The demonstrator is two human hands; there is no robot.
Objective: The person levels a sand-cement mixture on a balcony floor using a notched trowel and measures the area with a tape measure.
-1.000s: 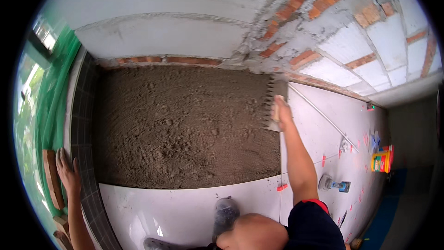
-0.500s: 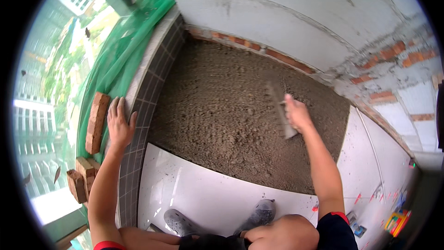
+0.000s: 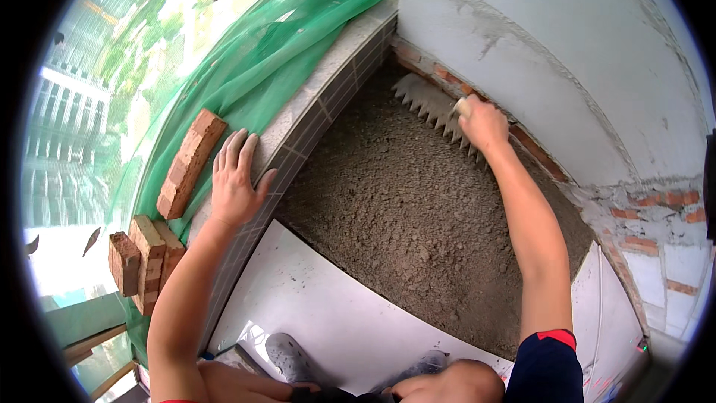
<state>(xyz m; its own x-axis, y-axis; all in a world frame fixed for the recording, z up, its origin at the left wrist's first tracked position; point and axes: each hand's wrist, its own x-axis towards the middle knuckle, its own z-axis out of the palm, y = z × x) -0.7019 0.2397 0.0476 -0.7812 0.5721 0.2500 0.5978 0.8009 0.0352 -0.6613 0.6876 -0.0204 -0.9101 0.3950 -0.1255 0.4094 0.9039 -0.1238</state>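
Note:
My right hand (image 3: 481, 123) grips the pale handle (image 3: 462, 107) of a notched metal trowel (image 3: 421, 101), whose toothed edge lies over the grey-brown mortar bed (image 3: 403, 239) at its far end, beside the white wall's brick base. My left hand (image 3: 240, 179) is spread open on the light stone ledge (image 3: 350, 41) atop a dark tiled upstand (image 3: 302, 145). Next to that hand a long broken brick (image 3: 190, 164) lies on green netting (image 3: 283, 37). The mortar's surface is grainy and lumpy.
More bricks (image 3: 147, 261) are stacked at the left beside a bright opening onto buildings and greenery. A white tile (image 3: 306, 291) under my shoes borders the mortar, with further tiles and a thin rod (image 3: 599, 313) at right. A white wall (image 3: 522, 15) and exposed brickwork (image 3: 664, 209) enclose the far and right sides.
My view has turned left toward the ledge and opening. The trowel has moved from the right-hand tile edge across the mortar to its far end. My left hand stays on the ledge.

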